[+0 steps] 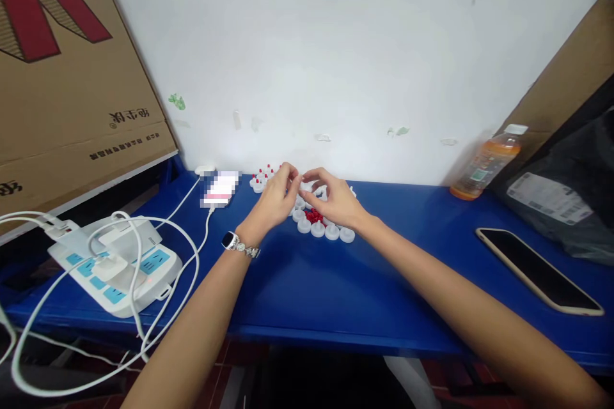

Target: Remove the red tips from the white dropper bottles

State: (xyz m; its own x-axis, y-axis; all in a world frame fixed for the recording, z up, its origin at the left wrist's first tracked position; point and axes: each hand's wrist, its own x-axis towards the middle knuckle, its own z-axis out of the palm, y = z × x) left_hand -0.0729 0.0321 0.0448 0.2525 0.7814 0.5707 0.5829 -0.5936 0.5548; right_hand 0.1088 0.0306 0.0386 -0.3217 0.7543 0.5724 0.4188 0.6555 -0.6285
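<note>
My left hand (274,199), with a watch on the wrist, and my right hand (333,198) meet fingertip to fingertip above a cluster of small white round caps (326,230) and tiny red pieces (314,215) on the blue table (336,287). Both hands have their fingers pinched together on a small white part between them; I cannot make out exactly what it is. More white caps with red tips (263,177) lie just behind the left hand, near the wall.
A white power strip (119,265) with plugs and looping white cables sits at the left front. A cardboard box (62,77) leans at the far left. An orange drink bottle (487,163), a phone (537,271) and a dark bag (570,198) lie right.
</note>
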